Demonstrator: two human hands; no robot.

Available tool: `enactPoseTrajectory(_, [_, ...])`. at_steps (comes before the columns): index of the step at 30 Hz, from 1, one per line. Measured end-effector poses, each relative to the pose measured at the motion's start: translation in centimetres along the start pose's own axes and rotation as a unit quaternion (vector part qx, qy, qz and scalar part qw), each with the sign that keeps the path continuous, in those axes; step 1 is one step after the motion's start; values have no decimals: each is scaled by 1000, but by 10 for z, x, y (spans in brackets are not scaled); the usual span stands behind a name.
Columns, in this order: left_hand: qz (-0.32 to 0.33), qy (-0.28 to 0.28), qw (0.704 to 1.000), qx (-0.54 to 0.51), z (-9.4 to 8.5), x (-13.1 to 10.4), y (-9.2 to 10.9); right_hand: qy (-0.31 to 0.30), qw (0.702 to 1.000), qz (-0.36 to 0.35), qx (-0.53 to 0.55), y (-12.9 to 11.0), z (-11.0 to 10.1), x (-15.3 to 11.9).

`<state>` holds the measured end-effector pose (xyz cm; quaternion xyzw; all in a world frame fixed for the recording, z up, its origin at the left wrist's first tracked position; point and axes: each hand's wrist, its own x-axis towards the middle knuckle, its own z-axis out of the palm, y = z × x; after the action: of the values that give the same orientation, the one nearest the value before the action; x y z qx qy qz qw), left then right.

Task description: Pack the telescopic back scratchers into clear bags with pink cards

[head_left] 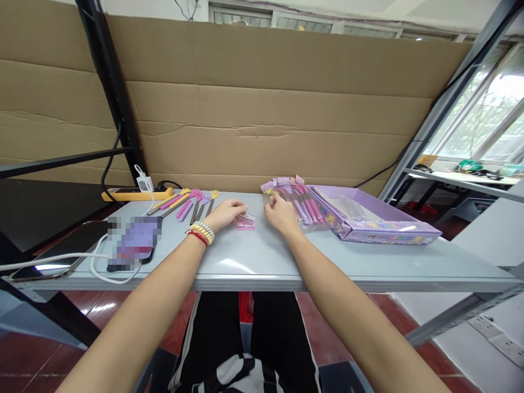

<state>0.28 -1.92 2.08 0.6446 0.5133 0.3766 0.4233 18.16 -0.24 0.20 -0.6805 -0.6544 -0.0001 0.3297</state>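
Observation:
My left hand (226,214), with beaded bracelets and a red cord at its wrist, has its fingers pinched on a small pink printed card (246,219) lying low over the table. To its left lie several small claw-headed sticks (192,203) in yellow, pink and purple, which look like back scratchers. My right hand (282,213) is closed at the left edge of several pink and purple sticks in clear wrappers (305,202). What its fingertips hold there is hidden. Right beside the wrapped sticks stands an open purple box (385,232) with clear plastic inside.
On the left lie a phone (135,243) with a white cable, a dark glossy tablet-like device (65,251) and a yellow power strip (123,194) with a white charger. Cardboard (266,109) walls off the back of the grey table (254,265). Metal posts rise at both sides.

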Motion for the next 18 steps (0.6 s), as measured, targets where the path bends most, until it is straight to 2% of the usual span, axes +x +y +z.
enactPoseTrajectory(5, [6,-5,999,42,0,2,-2,-106,989,4,-104,1,3,-2])
enactPoseTrajectory(9, [20,-14,997,74,0,5,-7,-151,970,-34,-188,-7,7,-6])
enactPoseTrajectory(13, [24,-13,996,88,-1,7,-10,-146,963,-43,-222,-11,10,-7])
enactPoseTrajectory(18, [44,-6,992,118,-1,10,-14,-80,961,-67,-256,-7,13,-7])
